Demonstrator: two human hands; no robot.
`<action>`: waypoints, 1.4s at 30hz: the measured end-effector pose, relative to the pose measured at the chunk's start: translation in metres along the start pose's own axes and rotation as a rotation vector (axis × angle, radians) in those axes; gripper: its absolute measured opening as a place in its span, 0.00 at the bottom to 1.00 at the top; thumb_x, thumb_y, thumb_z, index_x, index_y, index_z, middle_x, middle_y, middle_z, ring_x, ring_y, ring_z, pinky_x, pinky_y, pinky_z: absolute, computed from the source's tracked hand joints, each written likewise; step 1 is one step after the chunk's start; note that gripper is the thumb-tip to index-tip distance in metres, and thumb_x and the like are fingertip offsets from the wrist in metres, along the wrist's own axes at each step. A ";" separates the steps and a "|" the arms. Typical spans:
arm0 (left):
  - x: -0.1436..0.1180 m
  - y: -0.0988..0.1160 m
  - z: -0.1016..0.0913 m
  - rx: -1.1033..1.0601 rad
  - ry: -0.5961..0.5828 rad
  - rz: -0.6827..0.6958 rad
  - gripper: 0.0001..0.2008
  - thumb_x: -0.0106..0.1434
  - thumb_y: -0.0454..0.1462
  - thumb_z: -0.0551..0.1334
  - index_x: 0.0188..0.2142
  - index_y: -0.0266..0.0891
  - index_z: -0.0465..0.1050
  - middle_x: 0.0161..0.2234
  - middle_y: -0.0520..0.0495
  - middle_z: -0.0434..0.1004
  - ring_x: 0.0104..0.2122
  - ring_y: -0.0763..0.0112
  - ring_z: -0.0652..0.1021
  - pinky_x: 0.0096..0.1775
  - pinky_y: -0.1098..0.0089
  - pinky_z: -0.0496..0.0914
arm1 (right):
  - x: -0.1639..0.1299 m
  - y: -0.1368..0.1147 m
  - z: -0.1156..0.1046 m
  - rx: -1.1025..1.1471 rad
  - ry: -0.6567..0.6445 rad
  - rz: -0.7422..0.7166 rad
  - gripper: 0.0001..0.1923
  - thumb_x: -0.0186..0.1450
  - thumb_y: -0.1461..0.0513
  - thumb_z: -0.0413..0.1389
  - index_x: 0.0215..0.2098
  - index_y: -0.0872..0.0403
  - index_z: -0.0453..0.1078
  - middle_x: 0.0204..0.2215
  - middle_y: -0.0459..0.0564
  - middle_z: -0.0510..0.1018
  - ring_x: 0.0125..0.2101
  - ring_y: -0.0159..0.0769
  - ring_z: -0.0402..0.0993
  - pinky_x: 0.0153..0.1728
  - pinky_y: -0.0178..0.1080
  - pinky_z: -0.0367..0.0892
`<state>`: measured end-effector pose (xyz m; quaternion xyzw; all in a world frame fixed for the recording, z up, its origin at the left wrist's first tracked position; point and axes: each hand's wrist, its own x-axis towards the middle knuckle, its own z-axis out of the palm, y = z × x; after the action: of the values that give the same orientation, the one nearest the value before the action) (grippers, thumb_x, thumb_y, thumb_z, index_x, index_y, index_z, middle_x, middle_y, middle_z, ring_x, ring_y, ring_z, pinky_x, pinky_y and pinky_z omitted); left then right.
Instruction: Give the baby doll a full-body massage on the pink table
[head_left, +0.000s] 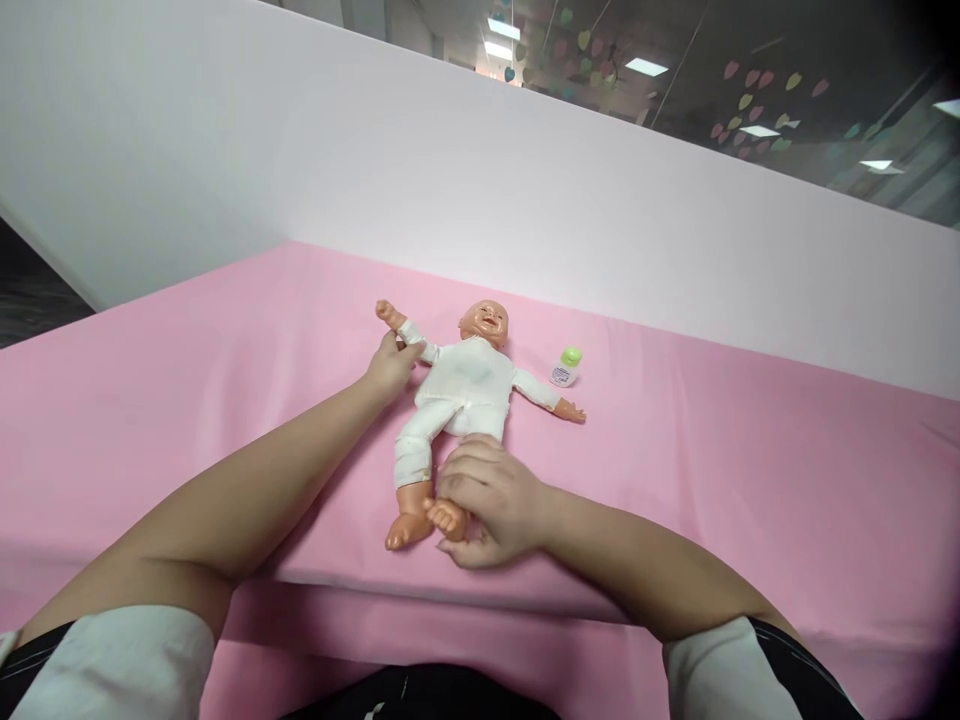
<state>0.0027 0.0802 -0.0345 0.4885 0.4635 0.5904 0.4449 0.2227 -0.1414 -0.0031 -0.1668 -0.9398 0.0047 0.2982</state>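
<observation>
A baby doll (466,380) in a white cloth suit lies on its back, head toward the white wall and feet toward me. My left hand (392,366) is closed around the doll's sleeved arm on the left, just below its raised plastic hand. Over the doll's leg on the right lies my right hand (495,500), fingers curled around it and thumb under the foot, which pokes out. That hand hides most of the lower leg. The doll's other foot (409,530) rests free on the pink cover.
A small white bottle (564,372) with a green cap lies beside the doll's outstretched arm on the right. The pink cover (712,480) drapes over the table's front edge, close to my body. A white wall panel (480,180) stands behind.
</observation>
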 end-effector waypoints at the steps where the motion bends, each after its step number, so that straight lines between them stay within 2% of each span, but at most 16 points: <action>1: 0.002 0.000 -0.001 -0.046 0.030 -0.050 0.21 0.59 0.44 0.74 0.47 0.43 0.71 0.44 0.46 0.76 0.40 0.62 0.79 0.46 0.59 0.76 | 0.001 -0.004 0.004 0.041 -0.066 -0.002 0.14 0.65 0.50 0.62 0.42 0.50 0.71 0.40 0.52 0.83 0.43 0.44 0.79 0.56 0.51 0.72; 4: 0.007 0.001 -0.003 -0.133 0.041 -0.153 0.19 0.62 0.44 0.71 0.48 0.43 0.68 0.41 0.48 0.74 0.34 0.68 0.76 0.41 0.63 0.75 | 0.003 -0.011 0.012 0.080 -0.218 0.042 0.09 0.66 0.55 0.60 0.39 0.51 0.70 0.36 0.50 0.81 0.39 0.42 0.77 0.53 0.49 0.72; 6: 0.007 0.003 -0.004 -0.165 0.038 -0.166 0.20 0.63 0.43 0.70 0.51 0.43 0.68 0.41 0.48 0.74 0.34 0.69 0.76 0.40 0.64 0.75 | 0.003 -0.011 0.014 0.111 -0.272 0.074 0.09 0.64 0.57 0.61 0.41 0.51 0.70 0.36 0.50 0.81 0.40 0.42 0.77 0.55 0.49 0.73; 8: 0.006 0.004 -0.004 -0.166 0.040 -0.150 0.24 0.63 0.43 0.69 0.57 0.44 0.68 0.44 0.46 0.75 0.36 0.68 0.77 0.39 0.65 0.76 | 0.002 -0.009 0.013 0.176 -0.264 0.075 0.15 0.62 0.57 0.63 0.45 0.52 0.71 0.42 0.53 0.83 0.46 0.44 0.79 0.59 0.50 0.73; 10: 0.003 0.005 -0.004 -0.135 0.030 -0.096 0.32 0.63 0.43 0.69 0.65 0.47 0.65 0.52 0.43 0.76 0.43 0.64 0.80 0.40 0.64 0.77 | 0.002 -0.006 0.010 0.222 -0.188 0.042 0.19 0.63 0.56 0.63 0.50 0.53 0.71 0.50 0.58 0.83 0.57 0.48 0.79 0.65 0.52 0.72; 14: -0.005 0.003 -0.002 0.042 -0.099 0.118 0.46 0.63 0.44 0.68 0.77 0.48 0.53 0.67 0.36 0.70 0.59 0.51 0.79 0.49 0.55 0.80 | 0.002 -0.005 -0.001 0.149 0.009 -0.014 0.23 0.69 0.55 0.61 0.59 0.56 0.71 0.64 0.66 0.77 0.73 0.53 0.66 0.74 0.59 0.63; 17: -0.013 0.005 -0.001 0.338 -0.265 0.354 0.52 0.64 0.48 0.68 0.81 0.43 0.46 0.74 0.31 0.62 0.69 0.41 0.72 0.61 0.44 0.75 | 0.002 -0.004 -0.010 0.027 0.114 0.016 0.24 0.72 0.61 0.58 0.65 0.57 0.68 0.71 0.69 0.70 0.78 0.55 0.56 0.77 0.65 0.58; 20: -0.022 0.011 0.000 0.680 -0.419 0.629 0.50 0.66 0.53 0.67 0.80 0.40 0.52 0.79 0.31 0.53 0.77 0.37 0.60 0.72 0.38 0.61 | 0.002 0.007 -0.017 -0.062 0.227 0.100 0.27 0.72 0.65 0.57 0.68 0.54 0.66 0.78 0.66 0.60 0.81 0.57 0.46 0.76 0.69 0.57; 23: -0.029 0.019 0.004 0.899 -0.553 0.760 0.42 0.71 0.52 0.62 0.79 0.40 0.58 0.80 0.33 0.52 0.79 0.40 0.56 0.76 0.38 0.50 | -0.002 0.026 -0.018 -0.091 0.314 0.175 0.25 0.73 0.65 0.57 0.67 0.52 0.67 0.81 0.63 0.53 0.82 0.58 0.39 0.76 0.70 0.56; 27: -0.034 0.025 0.010 1.033 -0.643 0.812 0.36 0.74 0.49 0.59 0.77 0.41 0.63 0.79 0.35 0.57 0.78 0.42 0.57 0.77 0.37 0.47 | -0.011 0.055 -0.016 -0.071 0.319 0.334 0.21 0.75 0.62 0.57 0.65 0.52 0.69 0.80 0.63 0.56 0.82 0.57 0.43 0.76 0.69 0.56; 30: -0.034 0.027 0.014 1.078 -0.657 0.847 0.35 0.74 0.50 0.60 0.76 0.41 0.65 0.77 0.34 0.62 0.77 0.44 0.60 0.77 0.38 0.46 | -0.017 0.076 -0.014 0.001 0.309 0.483 0.20 0.74 0.57 0.60 0.63 0.50 0.70 0.77 0.64 0.62 0.79 0.56 0.54 0.75 0.67 0.60; 33: -0.033 0.026 0.017 1.096 -0.654 0.838 0.35 0.74 0.50 0.59 0.76 0.41 0.67 0.76 0.35 0.63 0.76 0.44 0.61 0.78 0.38 0.46 | -0.020 0.091 -0.013 0.061 0.363 0.557 0.22 0.73 0.53 0.62 0.62 0.50 0.70 0.74 0.64 0.68 0.75 0.55 0.64 0.73 0.64 0.65; 38: -0.034 0.018 0.014 1.060 -0.632 0.785 0.36 0.75 0.52 0.58 0.77 0.42 0.64 0.78 0.36 0.59 0.78 0.43 0.58 0.77 0.37 0.50 | -0.022 0.096 -0.013 0.026 0.369 0.565 0.24 0.73 0.50 0.63 0.63 0.49 0.70 0.73 0.63 0.70 0.74 0.54 0.67 0.72 0.63 0.67; 42: -0.035 0.011 0.010 0.964 -0.524 0.713 0.42 0.74 0.52 0.59 0.80 0.36 0.55 0.79 0.31 0.54 0.78 0.40 0.56 0.76 0.39 0.54 | -0.020 0.084 -0.016 -0.107 0.375 0.471 0.25 0.75 0.50 0.62 0.65 0.50 0.69 0.72 0.65 0.72 0.73 0.55 0.68 0.74 0.66 0.63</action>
<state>0.0158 0.0454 -0.0280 0.8847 0.3620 0.2894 0.0512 0.2735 -0.0697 -0.0099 -0.3934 -0.8029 -0.0066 0.4479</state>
